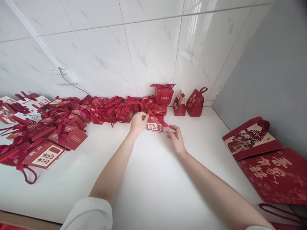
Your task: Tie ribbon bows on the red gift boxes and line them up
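Two hands flank a red ribbon-tied gift box (154, 124) near the surface's (148, 179) back edge, its long side running left to right. The right hand's (176, 139) grip pinches a ribbon tail (164, 122); the nearer left hand's (139, 123) is narrow at the upper left corner, contents unclear. Its white panel reads 囍, the taller box (164, 92) behind 安居乐业, the red gift bag (275, 179) by the right edge 吾家有囍.

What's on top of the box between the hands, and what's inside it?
A red ribbon lies on top. The box hides its inside, so that can't be seen.
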The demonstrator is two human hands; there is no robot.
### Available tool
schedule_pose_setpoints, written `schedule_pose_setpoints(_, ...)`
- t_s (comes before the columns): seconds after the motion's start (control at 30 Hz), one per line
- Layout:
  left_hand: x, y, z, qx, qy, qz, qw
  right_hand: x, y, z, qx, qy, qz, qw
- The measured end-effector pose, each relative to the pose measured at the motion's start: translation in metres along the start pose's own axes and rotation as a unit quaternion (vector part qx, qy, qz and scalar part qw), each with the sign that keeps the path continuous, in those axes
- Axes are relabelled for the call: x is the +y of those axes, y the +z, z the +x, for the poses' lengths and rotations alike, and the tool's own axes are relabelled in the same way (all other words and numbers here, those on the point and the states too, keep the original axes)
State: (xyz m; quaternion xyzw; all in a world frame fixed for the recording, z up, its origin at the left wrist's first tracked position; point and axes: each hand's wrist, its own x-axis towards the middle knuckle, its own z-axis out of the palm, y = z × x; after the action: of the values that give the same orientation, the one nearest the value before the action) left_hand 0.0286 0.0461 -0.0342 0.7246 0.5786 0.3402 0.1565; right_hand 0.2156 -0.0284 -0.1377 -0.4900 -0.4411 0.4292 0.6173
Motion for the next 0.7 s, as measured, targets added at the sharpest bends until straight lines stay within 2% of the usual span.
schedule_pose_setpoints(0.1, -0.002, -0.012, 0.005, -0.066, -0.086, -0.149, 0.983, 0.001, 0.000, 0.000, -0.004, 0.005, -0.011, 1.000)
schedule_pose_setpoints(0.2, -0.001, -0.025, 0.005, -0.124, -0.110, -0.227, 0.960, 0.000, 0.000, 0.000, -0.011, 0.001, -0.006, 1.000)
schedule_pose_setpoints(0.27, -0.003, -0.031, 0.004, -0.140, -0.126, -0.209, 0.959, 0.000, 0.001, -0.001, -0.014, 0.000, -0.003, 1.000)
schedule_pose_setpoints(0.4, -0.017, -0.036, 0.006, -0.169, -0.169, -0.104, 0.965, -0.001, 0.000, 0.000, -0.015, 0.000, -0.006, 1.000)
schedule_pose_setpoints(0.47, -0.023, -0.033, 0.007, -0.161, -0.162, -0.086, 0.970, 0.000, 0.000, 0.000, -0.015, 0.001, -0.005, 1.000)
schedule_pose_setpoints(0.6, -0.027, -0.013, 0.006, -0.108, -0.088, -0.139, 0.980, 0.003, 0.000, 0.001, -0.017, 0.002, -0.014, 1.000)
schedule_pose_setpoints(0.7, -0.026, 0.004, 0.005, -0.128, -0.097, -0.216, 0.963, 0.003, 0.000, 0.000, -0.024, 0.003, -0.025, 0.999)
